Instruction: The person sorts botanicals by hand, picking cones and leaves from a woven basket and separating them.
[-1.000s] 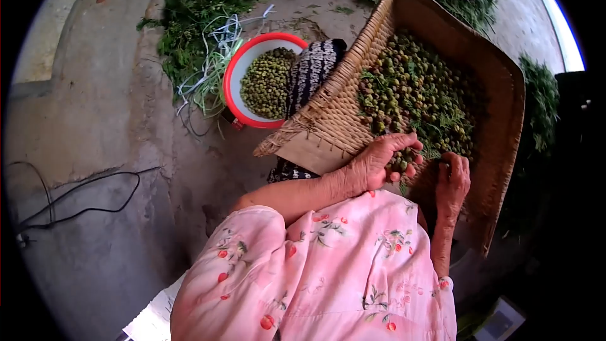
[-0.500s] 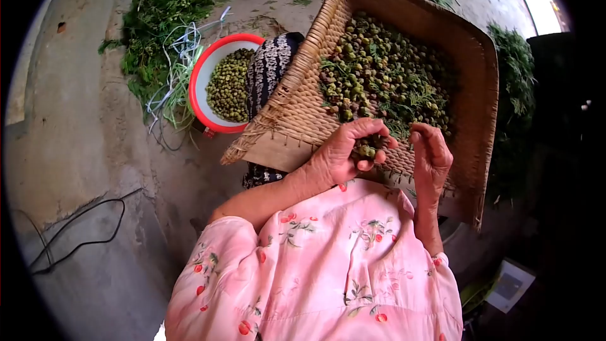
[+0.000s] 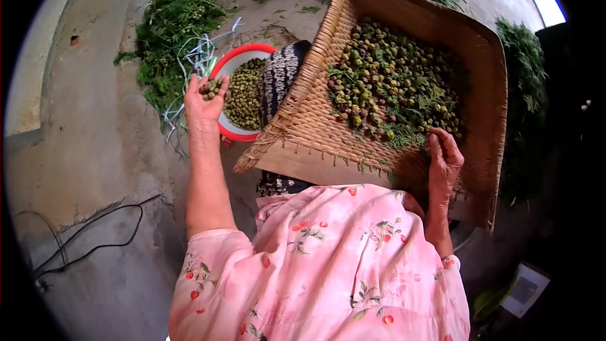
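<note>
My left hand (image 3: 205, 108) is cupped around several small green cones (image 3: 211, 89), at the left edge of a white bowl (image 3: 238, 133) with a red rim. Similar green cones (image 3: 245, 91) fill the bowl's bottom. Across my lap lies a woven scoop-shaped basket (image 3: 302, 113). It holds a broad heap of greenish-brown cones (image 3: 372, 66) mixed with bits of green leaf sprig (image 3: 410, 136). Over the near right part of the basket is my right hand (image 3: 445, 163), its fingertips pinched together. Whatever they may hold is too small to make out.
Cut leafy branches (image 3: 183, 16) lie on the floor beyond the bowl, with tangled pale plastic strips (image 3: 201, 53) beside them. More greenery (image 3: 521, 76) is right of the basket. A black cable (image 3: 104, 243) curls over the concrete at left. A white box (image 3: 525, 289) stands lower right.
My left hand has swung left from above the basket to the bowl's edge, carrying the cones. My right hand stays over the basket, fingers still pinched. The view has shifted slightly.
</note>
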{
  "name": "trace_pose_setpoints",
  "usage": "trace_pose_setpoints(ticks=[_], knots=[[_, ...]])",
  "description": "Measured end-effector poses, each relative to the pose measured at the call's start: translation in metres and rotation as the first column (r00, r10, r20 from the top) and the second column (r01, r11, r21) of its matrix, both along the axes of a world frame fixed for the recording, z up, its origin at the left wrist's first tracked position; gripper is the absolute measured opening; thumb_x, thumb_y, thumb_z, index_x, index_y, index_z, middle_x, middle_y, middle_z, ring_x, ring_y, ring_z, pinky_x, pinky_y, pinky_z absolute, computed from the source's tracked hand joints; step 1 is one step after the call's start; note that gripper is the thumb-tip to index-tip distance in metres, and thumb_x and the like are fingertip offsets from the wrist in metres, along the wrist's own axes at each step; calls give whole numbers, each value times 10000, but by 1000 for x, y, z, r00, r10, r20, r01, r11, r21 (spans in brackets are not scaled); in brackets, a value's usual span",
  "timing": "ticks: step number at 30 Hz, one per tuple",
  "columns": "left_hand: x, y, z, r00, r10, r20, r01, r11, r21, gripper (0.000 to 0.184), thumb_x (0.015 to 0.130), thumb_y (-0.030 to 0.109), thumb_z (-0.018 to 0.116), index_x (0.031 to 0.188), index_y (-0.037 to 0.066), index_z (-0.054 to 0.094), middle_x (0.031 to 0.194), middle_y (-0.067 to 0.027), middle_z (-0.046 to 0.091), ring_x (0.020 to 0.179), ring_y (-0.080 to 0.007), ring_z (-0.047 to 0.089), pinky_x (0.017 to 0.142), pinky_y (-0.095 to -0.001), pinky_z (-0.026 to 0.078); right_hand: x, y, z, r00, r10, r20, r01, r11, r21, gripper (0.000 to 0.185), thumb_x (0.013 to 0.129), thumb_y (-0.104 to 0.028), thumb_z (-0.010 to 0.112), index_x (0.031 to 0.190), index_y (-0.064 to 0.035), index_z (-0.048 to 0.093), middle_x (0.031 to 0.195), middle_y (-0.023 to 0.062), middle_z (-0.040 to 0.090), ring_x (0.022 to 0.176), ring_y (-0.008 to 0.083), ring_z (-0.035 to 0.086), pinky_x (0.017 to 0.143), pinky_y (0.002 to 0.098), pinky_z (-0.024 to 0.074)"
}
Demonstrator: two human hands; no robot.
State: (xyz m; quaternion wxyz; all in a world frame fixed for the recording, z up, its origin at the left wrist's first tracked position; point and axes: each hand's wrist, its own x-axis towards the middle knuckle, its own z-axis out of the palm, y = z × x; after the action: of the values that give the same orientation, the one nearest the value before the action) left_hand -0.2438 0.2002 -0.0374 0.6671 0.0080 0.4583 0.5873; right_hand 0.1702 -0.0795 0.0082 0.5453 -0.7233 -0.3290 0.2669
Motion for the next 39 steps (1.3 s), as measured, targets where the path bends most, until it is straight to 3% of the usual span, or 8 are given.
trace_pose_setpoints(ticks=[4,8,11,18,21,25,31,39], knots=[[-16,-10,-27,1000,24,-7,-24,999,-40,809,870,320,605,1430,46,88,1432,-268,163,1300,-433,267,982,-637,348,2,2,3,1000,-8,11,8,1000,-18,74,869,-27,597,931,-6,630,803,-36,555,724,41,486,636,178,395],[-43,-3,-45,994,65,-84,-77,987,-140,707,926,291,510,1460,145,70,1521,-77,-31,1387,-358,37,926,-679,369,4,8,1,996,29,85,-32,999,29,83,851,-10,606,930,-8,633,790,-7,571,717,46,495,635,189,407],[-52,2,-42,996,54,-73,-62,991,-117,686,924,274,521,1455,131,110,1520,-76,-31,1387,-355,50,924,-660,393,5,12,7,989,34,145,-38,999,28,91,832,2,616,920,-15,635,788,12,580,690,63,517,624,201,423],[18,-13,74,975,-185,-125,219,891,397,301,946,161,467,1201,3,499,1084,-116,584,975,-222,571,816,-331,477,25,16,10,891,119,438,-81,991,-104,177,780,10,631,947,-48,623,821,101,600,708,237,599,639,298,471],[120,-72,172,935,-335,-118,325,672,665,340,928,188,526,1215,6,519,762,-12,467,678,-133,392,654,-266,352,16,26,9,752,255,608,-137,962,-234,368,730,-47,675,1084,-96,590,875,98,542,834,290,549,695,382,449],[162,-123,246,727,-495,-476,518,-61,853,292,876,169,606,1133,32,596,609,28,565,501,-96,523,524,-206,379,17,44,5,665,332,669,-120,932,-342,427,720,-99,696,1131,-111,582,863,100,513,844,294,532,693,389,445],[193,-176,281,744,-578,-335,381,-46,924,69,778,53,556,826,83,517,526,41,499,424,-67,442,448,-195,295,36,44,-7,821,119,558,-22,984,-177,129,734,-85,684,861,-71,668,872,87,557,825,271,581,682,376,475],[214,-195,289,751,-587,-303,421,71,904,305,666,-88,490,470,138,428,430,52,423,334,-30,347,354,-185,193,82,11,17,809,-212,548,242,970,18,183,804,-15,634,986,-13,654,854,60,657,757,106,600,688,239,481]])
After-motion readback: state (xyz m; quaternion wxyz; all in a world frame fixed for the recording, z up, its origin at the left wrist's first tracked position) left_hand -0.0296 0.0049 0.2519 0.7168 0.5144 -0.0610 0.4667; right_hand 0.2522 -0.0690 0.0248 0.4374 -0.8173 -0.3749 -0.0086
